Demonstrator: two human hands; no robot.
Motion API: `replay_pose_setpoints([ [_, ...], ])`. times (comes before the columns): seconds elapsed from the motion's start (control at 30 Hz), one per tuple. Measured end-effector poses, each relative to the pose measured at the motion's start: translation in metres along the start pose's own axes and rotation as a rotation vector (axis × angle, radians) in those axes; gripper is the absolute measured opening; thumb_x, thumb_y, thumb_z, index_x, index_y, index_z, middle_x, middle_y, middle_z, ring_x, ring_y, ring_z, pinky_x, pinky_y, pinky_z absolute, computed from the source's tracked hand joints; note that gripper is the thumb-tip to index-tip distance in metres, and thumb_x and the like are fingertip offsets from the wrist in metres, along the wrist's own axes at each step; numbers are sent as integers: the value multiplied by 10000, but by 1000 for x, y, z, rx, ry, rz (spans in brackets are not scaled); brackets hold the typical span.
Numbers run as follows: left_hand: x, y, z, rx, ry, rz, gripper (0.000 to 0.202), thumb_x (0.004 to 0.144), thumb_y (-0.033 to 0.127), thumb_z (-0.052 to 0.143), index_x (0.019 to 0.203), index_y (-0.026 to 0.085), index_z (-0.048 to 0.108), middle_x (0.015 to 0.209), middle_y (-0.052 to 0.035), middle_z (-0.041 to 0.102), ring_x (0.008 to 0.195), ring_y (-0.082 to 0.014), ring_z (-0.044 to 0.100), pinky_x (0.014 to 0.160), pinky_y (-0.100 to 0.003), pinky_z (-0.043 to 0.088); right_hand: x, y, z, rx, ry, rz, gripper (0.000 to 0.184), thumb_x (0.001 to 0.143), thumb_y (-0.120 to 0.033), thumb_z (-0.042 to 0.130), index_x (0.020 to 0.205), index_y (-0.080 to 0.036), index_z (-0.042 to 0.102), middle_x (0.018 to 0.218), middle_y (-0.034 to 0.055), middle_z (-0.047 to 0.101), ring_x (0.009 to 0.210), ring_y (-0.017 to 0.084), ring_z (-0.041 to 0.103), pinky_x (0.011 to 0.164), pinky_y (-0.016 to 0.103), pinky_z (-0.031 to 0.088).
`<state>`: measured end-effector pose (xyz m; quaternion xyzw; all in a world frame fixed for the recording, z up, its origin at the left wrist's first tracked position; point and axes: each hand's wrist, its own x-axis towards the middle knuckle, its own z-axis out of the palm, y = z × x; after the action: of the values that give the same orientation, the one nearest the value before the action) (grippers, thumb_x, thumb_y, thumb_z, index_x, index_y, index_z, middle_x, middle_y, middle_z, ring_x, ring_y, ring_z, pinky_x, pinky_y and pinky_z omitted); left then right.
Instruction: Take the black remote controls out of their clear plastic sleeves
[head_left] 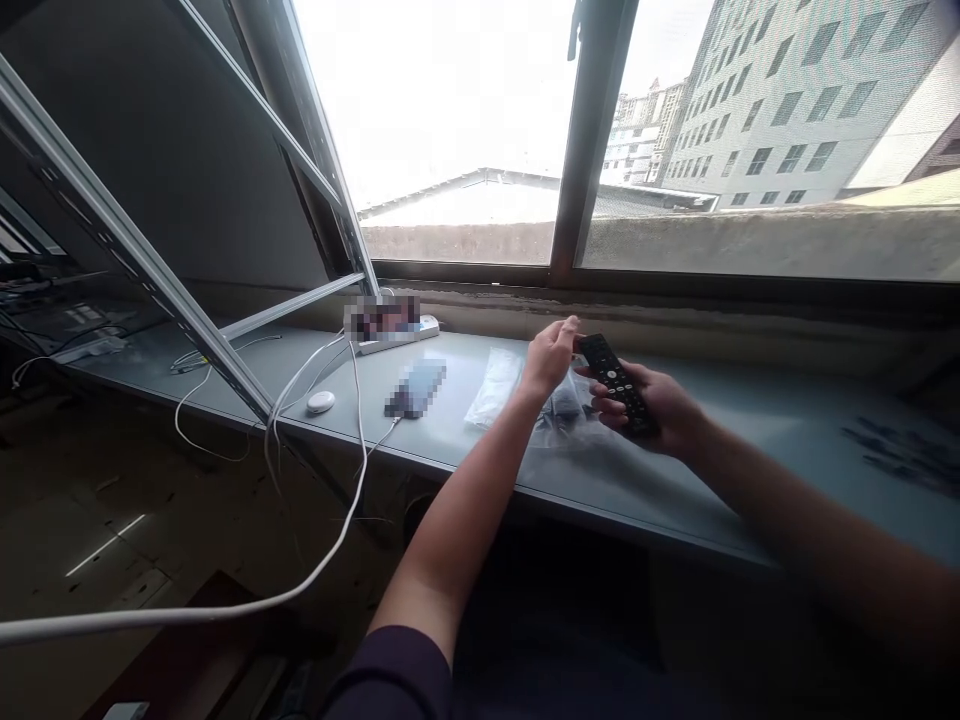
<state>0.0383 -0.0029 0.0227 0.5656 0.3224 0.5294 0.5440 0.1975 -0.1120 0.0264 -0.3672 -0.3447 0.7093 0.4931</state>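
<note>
A black remote control (616,382) with several rows of buttons and one pale round button lies in my right hand (660,408). The fingers wrap round its lower half, and it tilts with its top end up and to the left. Close to that top end is my left hand (553,352), its thumb and fingers pinched together. Whether anything small sits in that pinch is hidden. Below the hands, clear plastic bags (496,385) lie on the grey table (457,440); a dark item shows through the plastic.
A pixelated phone-like object (417,388) with a cable and a round white puck (321,402) lie to the left. Behind them is a white power strip (397,335). White cables (358,460) hang over the table edge by a metal frame (165,290). Dark items (907,455) lie at right.
</note>
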Motion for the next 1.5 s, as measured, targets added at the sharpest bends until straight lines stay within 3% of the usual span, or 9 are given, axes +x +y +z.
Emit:
replay_pose_setpoints([
  [0.17, 0, -6, -36, 595, 203, 189, 197, 1068, 193, 671, 1231, 240, 770, 1501, -218, 718, 1543, -415, 554, 1345, -548, 358, 2, 2, -5, 23, 10, 10, 346, 1128, -424, 568, 1311, -194, 751, 847, 58, 627, 605, 204, 507, 474, 320, 537],
  [0.3, 0, -2, -67, 921, 242, -171, 636, 979, 295, 790, 1590, 242, 621, 1716, -268, 578, 1690, -479, 377, 1377, -633, 254, 2, 3, -5, -26, 7, -4, 363, 1135, -461, 558, 1305, -207, 753, 858, 66, 630, 613, 215, 511, 469, 334, 544],
  [0.43, 1, -1, -82, 990, 189, -333, 843, 866, 347, 908, 1624, 197, 570, 1682, -334, 596, 1639, -524, 450, 1342, -630, 269, 0, 2, -1, 23, 38, 14, 362, 1152, -454, 551, 1300, -201, 762, 868, 66, 637, 613, 202, 515, 471, 314, 533],
  [0.7, 5, 5, -89, 944, 164, -345, 698, 653, 128, 979, 1264, 260, 668, 1449, -239, 763, 1626, -500, 481, 1335, -625, 283, -2, 1, 3, 75, 58, 4, 344, 1153, -438, 575, 1336, -218, 767, 878, 59, 653, 629, 201, 545, 479, 311, 543],
  [0.83, 8, 15, -105, 877, 220, -404, 618, 651, 61, 959, 1161, 255, 671, 1429, -240, 758, 1652, -497, 455, 1341, -628, 283, -2, 1, 3, 111, 52, 38, 378, 1176, -465, 558, 1353, -198, 760, 832, 48, 620, 596, 196, 532, 447, 310, 556],
  [0.97, 14, 27, -117, 941, 240, -481, 665, 740, 153, 955, 1332, 263, 675, 1526, -240, 720, 1661, -486, 458, 1332, -624, 359, -2, 0, 3, 174, 80, 70, 308, 1179, -415, 615, 1339, -190, 752, 803, 29, 609, 578, 178, 578, 451, 271, 613],
  [1.13, 25, 30, -114, 1361, 45, -574, 726, 937, 245, 792, 1615, 245, 532, 1655, -235, 652, 1609, -406, 546, 1226, -487, 514, -4, 0, 6, 180, 168, 55, 283, 1075, -96, 658, 1342, -170, 713, 1113, 145, 815, 821, 220, 817, 649, 261, 744],
  [1.27, 30, 26, -106, 1411, 43, -549, 693, 993, 312, 749, 1640, 211, 520, 1705, -262, 593, 1616, -413, 534, 1235, -487, 507, -4, 0, 7, 195, 128, 62, 199, 1143, -255, 629, 1308, -183, 714, 1138, 183, 824, 656, 189, 719, 409, 225, 592],
  [1.5, 30, 16, -72, 1251, 31, -76, 695, 1117, 482, 646, 1731, 200, 487, 1823, -247, 469, 1666, -437, 460, 1314, -540, 446, -2, 1, 2, 235, 21, 55, 307, 1197, -382, 518, 1288, -199, 747, 902, 79, 675, 576, 158, 574, 412, 222, 557],
])
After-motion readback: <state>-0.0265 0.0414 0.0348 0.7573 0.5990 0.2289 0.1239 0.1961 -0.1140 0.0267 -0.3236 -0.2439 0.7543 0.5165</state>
